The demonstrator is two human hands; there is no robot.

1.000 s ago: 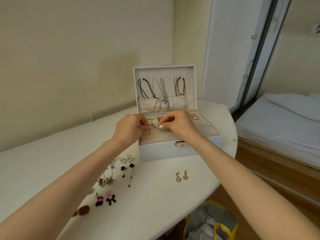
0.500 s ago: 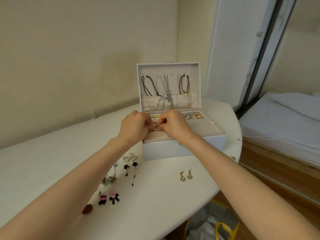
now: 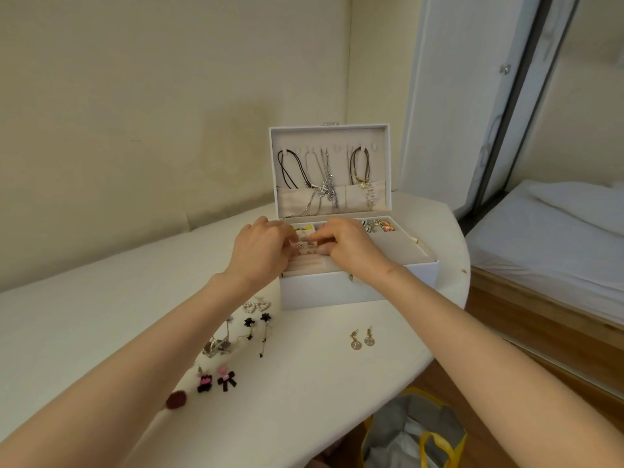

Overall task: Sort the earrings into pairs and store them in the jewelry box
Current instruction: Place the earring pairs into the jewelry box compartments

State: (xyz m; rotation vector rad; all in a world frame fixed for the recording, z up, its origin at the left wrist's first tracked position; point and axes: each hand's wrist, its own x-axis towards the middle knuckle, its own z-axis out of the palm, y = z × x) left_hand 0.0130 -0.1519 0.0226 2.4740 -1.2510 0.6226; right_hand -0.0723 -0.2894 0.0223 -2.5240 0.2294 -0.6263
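Observation:
A white jewelry box stands open on the white table, with necklaces hanging in its lid. My left hand and my right hand meet over the box's front-left padded rolls. Their curled fingertips pinch small earrings against the padding. Loose pairs lie on the table: pearl hearts, black flower dangles, silver ones, pink-and-black bows and gold round drops. One dark red round earring shows beside my left forearm.
More jewelry fills the box's rear compartments. The table's curved edge runs close on the right. Below it sits a bag with yellow handles. A bed stands to the right, and a wall lies behind the box.
Both hands have come down from just above the box onto the padded rolls, drawing closer together with the small earrings between their fingertips. The table earrings have not moved.

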